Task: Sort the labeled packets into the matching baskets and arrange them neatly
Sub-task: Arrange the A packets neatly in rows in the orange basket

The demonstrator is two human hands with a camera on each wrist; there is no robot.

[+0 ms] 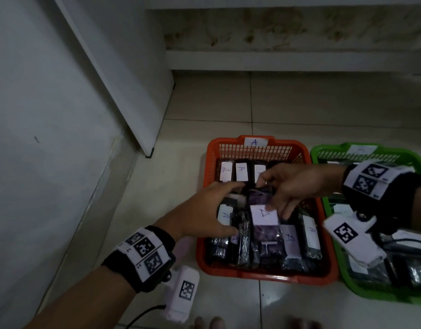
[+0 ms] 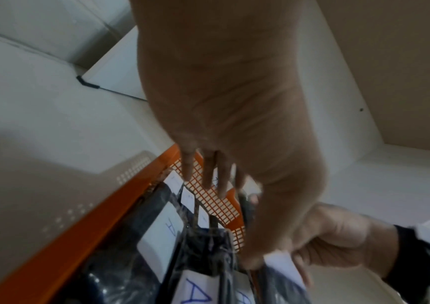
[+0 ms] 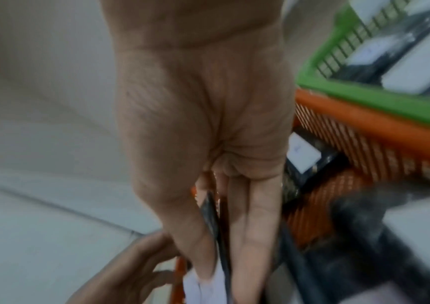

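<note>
An orange basket point(image 1: 276, 279) tagged "A" holds several dark packets with white "A" labels. My right hand point(image 1: 273, 198) reaches in from the right and pinches one purple-tinted packet point(image 1: 263, 215) at its top, thumb on one side and fingers on the other. The right wrist view shows that pinch point(image 3: 221, 277) on the packet's thin edge point(image 3: 209, 214). My left hand point(image 1: 228, 207) comes in from the left with straight fingers spread over the packets, its thumb beside the held packet point(image 2: 281, 265). A green basket point(image 1: 328, 148) with more labeled packets stands to the right.
Both baskets sit side by side on a tiled floor point(image 1: 299, 110). A white cabinet panel point(image 1: 124, 74) rises at the left, and a low step point(image 1: 276, 60) runs along the back. Toes point(image 1: 207, 322) show at the bottom edge.
</note>
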